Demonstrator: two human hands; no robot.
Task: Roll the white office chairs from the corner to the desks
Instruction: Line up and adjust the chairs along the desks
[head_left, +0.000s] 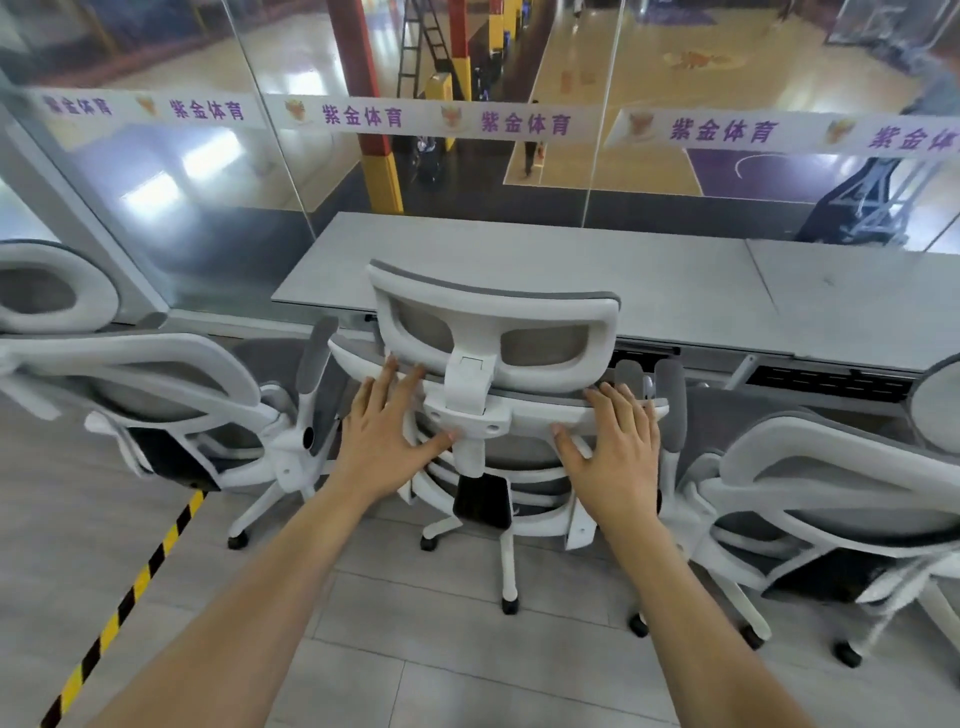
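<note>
Glass wall (208, 218) backs a grey desk (519, 254). At the desk's near edge, the white office chair (493, 312) stands upright, seat facing the desk; left hand (387, 436) and right hand (613, 441) press straight-fingered on its backrest top.

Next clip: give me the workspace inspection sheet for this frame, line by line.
surface: grey desk beside a second desk, tiled floor.
job's things: middle chair faces the desk edge; left chair and right chair flank it.
clutter: nothing seen.
hands: left hand and right hand flat on the middle chair's back, fingers straight.
cables: nothing seen.
surroundings: glass wall with lettered banner; striped floor tape at left.
</note>
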